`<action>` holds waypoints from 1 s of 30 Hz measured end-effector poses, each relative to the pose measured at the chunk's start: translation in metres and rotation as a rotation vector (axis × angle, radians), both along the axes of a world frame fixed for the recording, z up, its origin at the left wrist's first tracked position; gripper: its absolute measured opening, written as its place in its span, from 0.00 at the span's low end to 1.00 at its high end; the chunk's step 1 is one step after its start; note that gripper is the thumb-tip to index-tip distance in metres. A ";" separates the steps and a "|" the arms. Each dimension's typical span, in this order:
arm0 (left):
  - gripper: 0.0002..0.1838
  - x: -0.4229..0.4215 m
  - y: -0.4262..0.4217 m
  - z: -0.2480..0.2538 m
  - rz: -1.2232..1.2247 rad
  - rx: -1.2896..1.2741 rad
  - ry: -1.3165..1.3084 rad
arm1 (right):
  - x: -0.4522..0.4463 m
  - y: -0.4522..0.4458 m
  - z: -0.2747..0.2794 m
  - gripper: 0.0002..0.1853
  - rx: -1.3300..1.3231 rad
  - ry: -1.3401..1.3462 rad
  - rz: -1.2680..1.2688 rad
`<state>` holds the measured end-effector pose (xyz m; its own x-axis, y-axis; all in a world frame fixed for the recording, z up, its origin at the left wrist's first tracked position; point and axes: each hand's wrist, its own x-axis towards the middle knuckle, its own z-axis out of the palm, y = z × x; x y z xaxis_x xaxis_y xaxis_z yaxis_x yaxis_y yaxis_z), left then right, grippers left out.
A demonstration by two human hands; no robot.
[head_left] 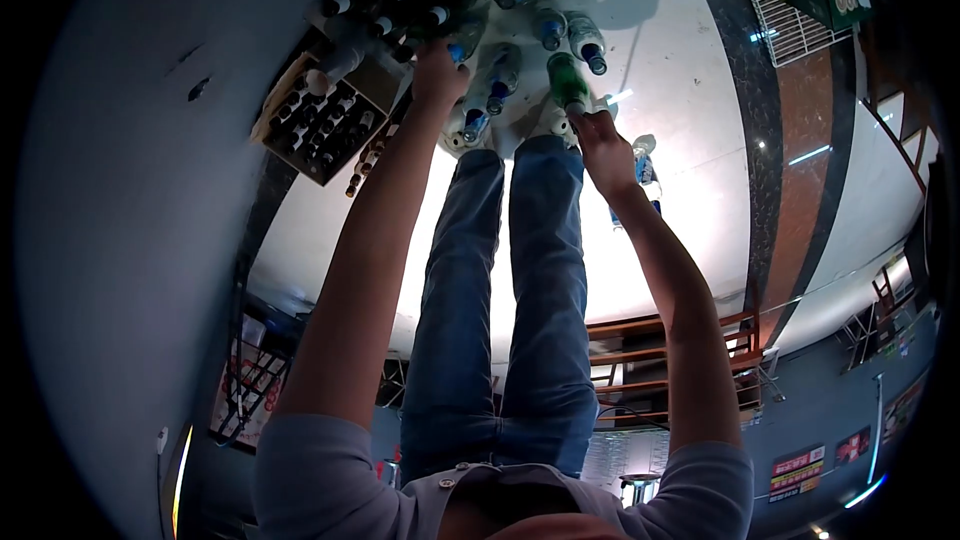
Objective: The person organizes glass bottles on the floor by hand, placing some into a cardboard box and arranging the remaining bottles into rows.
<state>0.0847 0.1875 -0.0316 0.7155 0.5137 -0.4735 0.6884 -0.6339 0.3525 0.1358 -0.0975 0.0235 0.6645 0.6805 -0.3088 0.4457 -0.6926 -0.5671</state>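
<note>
While a green glass bottle (566,75) right of the brown cardboard carton (378,85) is pinched neck-end by the right hand (603,148), the grip of the left hand (440,75), nearer the carton, cannot be told; bottle labels cannot be read.

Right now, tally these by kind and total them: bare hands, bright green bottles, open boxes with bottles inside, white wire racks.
Bare hands: 2, the left hand and the right hand
Bright green bottle: 1, at the right hand's fingers
Open box with bottles inside: 1
White wire rack: 1
Total: 5
</note>
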 end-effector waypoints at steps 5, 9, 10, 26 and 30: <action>0.20 0.063 -0.017 0.070 -0.189 0.111 0.150 | 0.005 -0.029 0.005 0.18 -0.029 0.005 -0.033; 0.22 0.115 -0.036 0.065 -0.243 0.060 -0.109 | 0.014 -0.044 0.019 0.16 -0.083 0.075 -0.159; 0.20 0.129 -0.040 0.054 -0.325 0.100 -0.233 | 0.017 -0.048 0.021 0.16 -0.104 0.092 -0.196; 0.08 0.157 -0.048 0.045 -0.554 0.125 -0.171 | 0.097 -0.042 0.037 0.17 0.050 -0.049 -0.276; 0.09 0.136 -0.042 0.101 -0.426 0.027 -0.328 | 0.111 -0.018 0.030 0.17 0.096 -0.051 -0.255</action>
<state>0.2209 0.1455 0.0695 0.9712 0.1548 -0.1813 0.2253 -0.8445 0.4859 0.2469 -0.1158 0.0537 0.8312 0.5137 -0.2127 0.2935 -0.7303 -0.6168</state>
